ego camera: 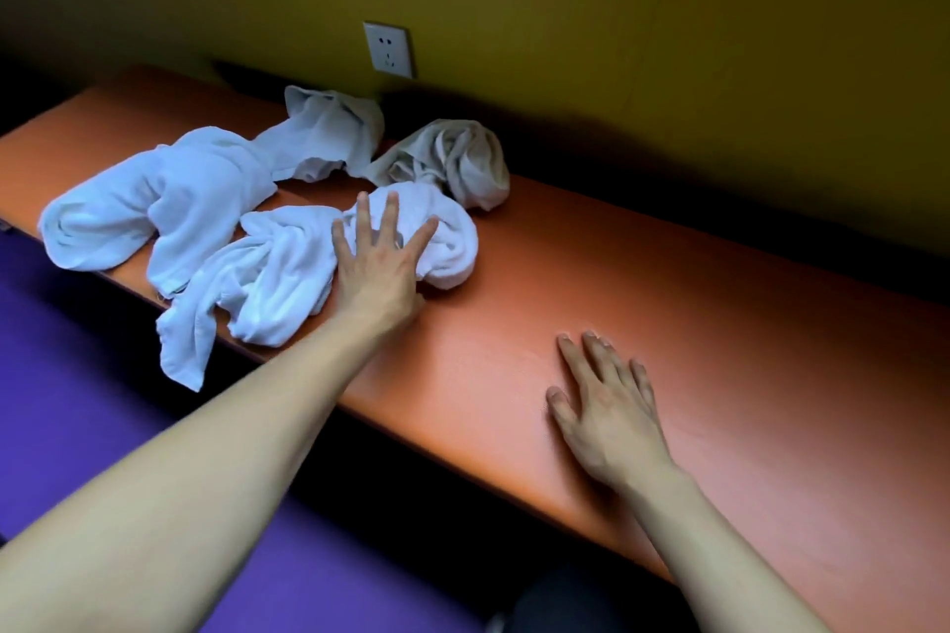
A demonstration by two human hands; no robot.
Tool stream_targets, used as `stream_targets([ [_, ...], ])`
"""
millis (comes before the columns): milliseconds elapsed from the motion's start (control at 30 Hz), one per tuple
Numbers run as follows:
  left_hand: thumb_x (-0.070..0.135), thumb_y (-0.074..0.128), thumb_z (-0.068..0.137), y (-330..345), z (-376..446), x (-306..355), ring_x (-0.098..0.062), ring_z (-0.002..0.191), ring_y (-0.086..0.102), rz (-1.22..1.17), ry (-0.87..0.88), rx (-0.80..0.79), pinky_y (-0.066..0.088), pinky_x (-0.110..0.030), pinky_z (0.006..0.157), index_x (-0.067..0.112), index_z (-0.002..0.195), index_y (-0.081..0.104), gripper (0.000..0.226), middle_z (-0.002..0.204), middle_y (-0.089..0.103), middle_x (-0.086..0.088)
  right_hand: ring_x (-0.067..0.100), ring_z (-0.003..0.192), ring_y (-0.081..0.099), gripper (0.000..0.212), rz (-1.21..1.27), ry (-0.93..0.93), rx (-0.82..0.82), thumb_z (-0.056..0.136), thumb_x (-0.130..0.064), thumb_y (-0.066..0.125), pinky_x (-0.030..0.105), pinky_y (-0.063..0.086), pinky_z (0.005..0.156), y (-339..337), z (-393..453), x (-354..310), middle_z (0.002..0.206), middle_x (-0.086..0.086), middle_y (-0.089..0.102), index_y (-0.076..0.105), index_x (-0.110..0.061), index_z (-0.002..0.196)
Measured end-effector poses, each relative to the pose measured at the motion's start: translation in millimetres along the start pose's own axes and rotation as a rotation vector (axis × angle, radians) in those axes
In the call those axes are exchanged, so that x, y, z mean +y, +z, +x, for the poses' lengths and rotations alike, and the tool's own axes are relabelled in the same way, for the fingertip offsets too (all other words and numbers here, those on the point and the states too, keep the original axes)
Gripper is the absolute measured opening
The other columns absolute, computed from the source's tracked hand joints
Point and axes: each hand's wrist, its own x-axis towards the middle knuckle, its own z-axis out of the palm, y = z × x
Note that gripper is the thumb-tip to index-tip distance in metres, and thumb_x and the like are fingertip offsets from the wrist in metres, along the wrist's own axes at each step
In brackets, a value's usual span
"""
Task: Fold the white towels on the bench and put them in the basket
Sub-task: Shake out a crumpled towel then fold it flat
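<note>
Several crumpled white towels lie on the left half of the orange bench (719, 350). My left hand (378, 262) rests with spread, straight fingers on the nearest towel (277, 272), which hangs partly over the front edge. Another white towel (154, 211) lies bunched further left, one more (329, 134) sits near the wall, and a greyer one (452, 159) is balled up behind my left hand. My right hand (606, 411) lies flat on the bare bench surface, fingers straight, holding nothing. No basket is in view.
An olive-yellow wall runs behind the bench, with a white power socket (388, 49) above the towels. Purple floor (77, 401) lies below the bench's front edge. A dark object (565, 601) shows at the bottom edge.
</note>
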Motion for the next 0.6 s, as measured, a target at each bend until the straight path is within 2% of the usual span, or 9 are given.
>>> stream_targets([
  [33,0.036,0.062,0.092,2,6,-5,-0.042,0.153,-0.004,-0.064,-0.023,-0.077,0.009,-0.062,0.119,0.044,0.157,0.020,0.078,0.169,-0.001,-0.009,0.013,0.156,-0.002,0.067,0.001,-0.001,-0.001,0.102,-0.050,0.036,0.040,-0.010,0.125,-1,1,1,0.170,-0.004,0.003,0.007,-0.037,0.161],
  [100,0.033,0.055,0.097,8,12,-11,-0.043,0.149,0.016,-0.231,-0.041,-0.101,0.023,-0.058,0.117,0.039,0.151,0.038,0.057,0.166,0.019,-0.010,0.013,0.156,-0.002,0.067,0.000,0.003,-0.004,0.102,-0.050,0.037,0.039,-0.011,0.124,-2,2,1,0.170,-0.004,0.003,0.007,-0.037,0.161],
  [200,0.032,0.037,0.089,10,3,-7,-0.043,0.119,0.051,-0.343,-0.021,-0.003,0.041,-0.049,0.094,0.023,0.117,0.066,0.041,0.130,0.057,-0.011,0.013,0.156,-0.001,0.068,0.003,0.008,-0.014,0.102,-0.050,0.038,0.039,-0.010,0.125,-2,1,0,0.170,-0.004,0.005,0.008,-0.037,0.161],
  [267,0.028,0.036,0.082,7,-14,3,-0.038,0.098,0.058,-0.428,0.036,0.064,0.044,-0.047,0.081,0.019,0.084,0.063,0.029,0.102,0.064,-0.009,0.012,0.156,0.000,0.069,0.032,0.004,-0.021,0.100,-0.049,0.042,0.040,-0.008,0.125,-3,1,0,0.170,-0.004,0.007,0.011,-0.036,0.161],
  [333,0.021,0.041,0.083,3,-40,22,-0.031,0.082,0.055,-0.535,0.126,0.166,0.044,-0.046,0.077,0.027,0.068,0.056,0.022,0.085,0.065,-0.008,0.012,0.156,0.005,0.071,0.090,0.004,-0.043,0.097,-0.046,0.049,0.039,-0.005,0.126,-7,0,1,0.169,-0.004,0.012,0.018,-0.034,0.160],
  [367,0.017,0.045,0.084,1,-55,34,-0.027,0.080,0.053,-0.597,0.159,0.211,0.043,-0.045,0.077,0.025,0.067,0.057,0.023,0.084,0.066,-0.008,0.013,0.155,0.010,0.071,0.126,0.009,-0.053,0.096,-0.044,0.052,0.039,-0.001,0.127,-10,-2,2,0.168,-0.003,0.016,0.022,-0.033,0.159],
  [433,0.014,0.049,0.084,2,-83,57,-0.029,0.080,0.058,-0.656,0.232,0.268,0.043,-0.041,0.075,0.020,0.068,0.060,0.020,0.088,0.070,-0.007,0.017,0.149,0.031,0.065,0.244,0.041,-0.031,0.095,-0.039,0.057,0.040,0.017,0.125,-18,-9,7,0.161,-0.002,0.037,0.034,-0.030,0.155],
  [533,0.015,0.057,0.084,12,-116,89,-0.033,0.099,0.066,-0.665,0.296,0.246,0.048,-0.036,0.080,0.019,0.082,0.066,0.010,0.111,0.073,-0.004,0.019,0.120,0.061,0.044,0.458,0.150,0.101,0.096,-0.041,0.057,0.040,0.045,0.105,-32,-36,15,0.127,-0.007,0.068,0.053,-0.035,0.139],
  [600,0.014,0.059,0.085,9,-138,111,-0.028,0.108,0.065,-0.699,0.295,0.191,0.046,-0.032,0.079,0.021,0.091,0.066,0.012,0.113,0.072,0.000,0.017,0.103,0.066,0.033,0.570,0.216,0.128,0.096,-0.047,0.055,0.038,0.051,0.093,-37,-58,18,0.109,-0.010,0.071,0.058,-0.036,0.127],
])
